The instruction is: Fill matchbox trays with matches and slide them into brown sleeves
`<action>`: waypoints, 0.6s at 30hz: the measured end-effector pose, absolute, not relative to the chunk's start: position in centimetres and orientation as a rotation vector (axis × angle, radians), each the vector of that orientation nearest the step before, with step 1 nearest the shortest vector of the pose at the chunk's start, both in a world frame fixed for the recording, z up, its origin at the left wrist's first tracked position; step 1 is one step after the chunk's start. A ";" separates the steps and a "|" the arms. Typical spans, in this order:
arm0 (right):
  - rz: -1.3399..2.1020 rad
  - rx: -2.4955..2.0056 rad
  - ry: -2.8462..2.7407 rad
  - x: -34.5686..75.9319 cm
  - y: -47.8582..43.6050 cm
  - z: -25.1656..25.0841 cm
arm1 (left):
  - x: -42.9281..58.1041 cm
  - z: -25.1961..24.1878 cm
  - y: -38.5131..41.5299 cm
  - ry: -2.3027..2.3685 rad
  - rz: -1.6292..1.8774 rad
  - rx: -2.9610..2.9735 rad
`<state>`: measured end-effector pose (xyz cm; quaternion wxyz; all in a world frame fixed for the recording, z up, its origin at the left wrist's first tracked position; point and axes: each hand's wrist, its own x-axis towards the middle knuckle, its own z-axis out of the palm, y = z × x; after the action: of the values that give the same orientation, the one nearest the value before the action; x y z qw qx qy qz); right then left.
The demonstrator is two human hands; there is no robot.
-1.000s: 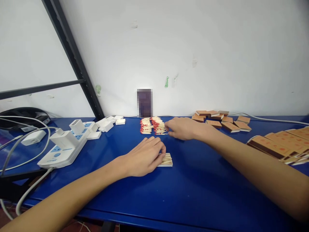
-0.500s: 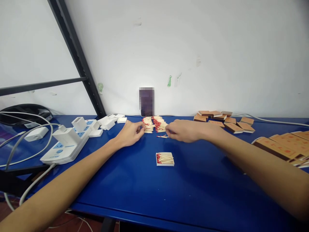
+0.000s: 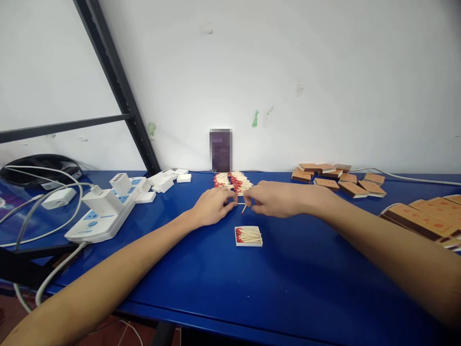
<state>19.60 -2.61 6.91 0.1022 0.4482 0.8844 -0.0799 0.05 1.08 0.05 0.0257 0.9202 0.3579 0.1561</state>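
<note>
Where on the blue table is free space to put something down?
Bare blue table lies between the open matchbox tray and the near edge. Crowded: loose matches by both hands, power strip at left, matchbox sleeves at right.

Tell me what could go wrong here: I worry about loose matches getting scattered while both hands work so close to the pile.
The left hand and right hand meet just in front of the match pile, so a sleeve-free wrist could still nudge it and spill matches. A single match lies loose between them and might roll away. The open tray sits close below the hands and could be knocked.
</note>
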 end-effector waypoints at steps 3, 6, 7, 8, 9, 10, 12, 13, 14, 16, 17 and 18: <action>-0.186 1.295 2.697 19.6 -1.5 5.6 | -0.1 -0.2 1.4 1.150 0.468 2.889; -0.196 1.246 2.687 19.3 -1.2 4.9 | -0.9 0.3 1.7 1.247 0.521 2.888; -0.191 1.252 2.667 19.2 -1.2 4.9 | -1.2 0.7 1.7 1.298 0.590 2.852; -0.186 1.263 2.645 19.2 -1.3 5.0 | -1.5 1.3 1.5 1.319 0.660 2.805; -0.184 1.275 2.622 19.3 -1.4 5.2 | -1.7 1.9 1.2 1.311 0.714 2.752; -0.186 1.287 2.600 19.4 -1.4 5.4 | -1.9 2.5 0.7 1.232 0.728 2.720; -0.191 1.304 2.576 19.8 -1.4 5.8 | -1.9 3.5 -0.6 0.925 0.528 2.705; -0.197 1.309 2.578 20.0 -1.3 6.1 | -1.8 3.9 -1.3 0.845 0.467 2.693; -0.203 1.314 2.585 20.3 -1.3 6.4 | -1.5 4.0 -2.0 0.802 0.404 2.683; -0.249 1.316 2.607 20.7 -1.2 6.9 | -1.0 4.0 -3.0 0.777 0.350 2.671; -0.295 1.306 2.618 20.8 -1.3 7.2 | -0.8 3.8 -3.3 0.783 0.353 2.664; -0.355 1.283 2.621 20.8 -1.4 7.5 | -0.7 3.6 -3.4 0.794 0.375 2.656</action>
<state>20.76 -1.43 7.52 0.1006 0.4342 0.8871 -0.1203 -0.68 -3.37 3.59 0.1711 0.9355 0.2795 0.1321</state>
